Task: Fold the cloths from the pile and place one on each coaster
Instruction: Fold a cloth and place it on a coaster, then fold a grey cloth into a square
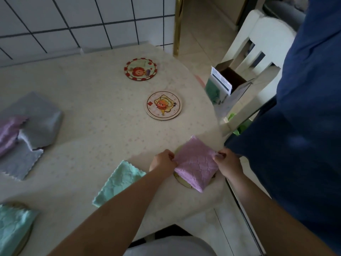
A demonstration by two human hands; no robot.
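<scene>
A folded pink cloth (194, 163) lies on a round coaster (181, 181) near the table's right edge, covering most of it. My left hand (163, 160) pinches the cloth's left corner and my right hand (227, 162) pinches its right corner. Two bare coasters sit farther back: one with a cartoon on a cream face (164, 104), one with a red rim (141, 68). A folded mint cloth (120, 182) lies left of my left arm. Another mint cloth (13, 224) rests on a coaster (25, 239) at the bottom left. The pile of grey (36, 119) and pink (9, 133) cloths sits at the far left.
The round table (92, 93) has a pale dotted cover and stands against a tiled wall (83, 19). A white chair (258, 58) with an open box (227, 85) on it stands at the right. A person in dark blue clothing (304, 126) is close by on the right.
</scene>
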